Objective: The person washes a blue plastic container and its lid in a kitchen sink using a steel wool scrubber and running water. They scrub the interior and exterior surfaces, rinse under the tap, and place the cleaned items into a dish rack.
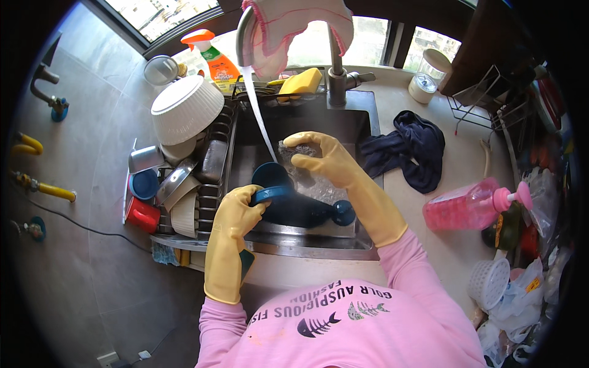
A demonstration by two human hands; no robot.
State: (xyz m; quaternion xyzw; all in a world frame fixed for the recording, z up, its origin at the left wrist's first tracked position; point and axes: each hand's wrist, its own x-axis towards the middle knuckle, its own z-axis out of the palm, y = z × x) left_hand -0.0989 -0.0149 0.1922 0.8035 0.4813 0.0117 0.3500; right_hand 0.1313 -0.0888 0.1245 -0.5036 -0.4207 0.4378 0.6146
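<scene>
My left hand (238, 209), in a yellow rubber glove, grips the blue rim (272, 194) of a dark blue vessel (299, 211) tilted over the sink. A rounded blue end (344, 213) shows at its right, and a round dark blue piece (270, 174) sits just beyond the rim. Whether these pieces are joined, I cannot tell. Water (257, 108) runs from the faucet (245, 39) onto the round piece. My right hand (322, 158), gloved too, curls its thumb and fingers around what looks like a grey wiry scrubber (301, 149), partly hidden by the fingers.
A dish rack (220, 120) at left holds a white ribbed bowl (186, 110), metal bowls and a red mug (142, 215). Behind the sink (363, 124) are a yellow sponge (301, 83) and spray bottle (216, 60). A dark cloth (416, 152) and pink pump bottle (462, 204) lie right.
</scene>
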